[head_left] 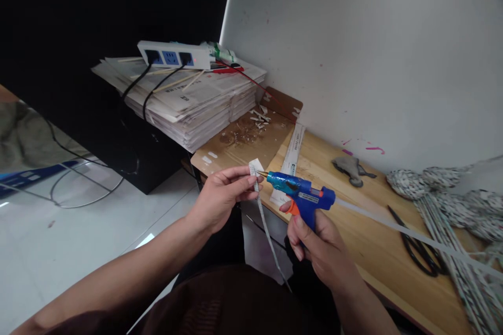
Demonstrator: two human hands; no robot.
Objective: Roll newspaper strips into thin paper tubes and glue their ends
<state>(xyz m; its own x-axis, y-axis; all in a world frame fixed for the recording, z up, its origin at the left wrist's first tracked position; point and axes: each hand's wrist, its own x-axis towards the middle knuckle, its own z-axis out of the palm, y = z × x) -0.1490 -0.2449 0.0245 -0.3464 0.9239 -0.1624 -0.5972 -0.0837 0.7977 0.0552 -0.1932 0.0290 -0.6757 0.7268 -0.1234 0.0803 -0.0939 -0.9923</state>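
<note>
Between the thumb and fingers of my left hand [222, 196] is the top of a thin printed paper strip [264, 220], whose tail hangs down toward my lap. A small white paper piece stands up at its top end. My right hand [314, 235] is wrapped round the handle of a blue glue gun [302, 191], one finger at its orange trigger. The metal nozzle points left and meets or nearly meets the strip beside my left fingertips. A long translucent glue stick [393, 224] extends from the gun's back to the right.
A newspaper stack [188, 110] bears a power strip [175, 56] with black cables. On the wooden table [334, 209] are a paper strip [293, 152], grey cloth [353, 169], black scissors [420, 251] and paper-wrapped coils [436, 188]. A wall stands behind.
</note>
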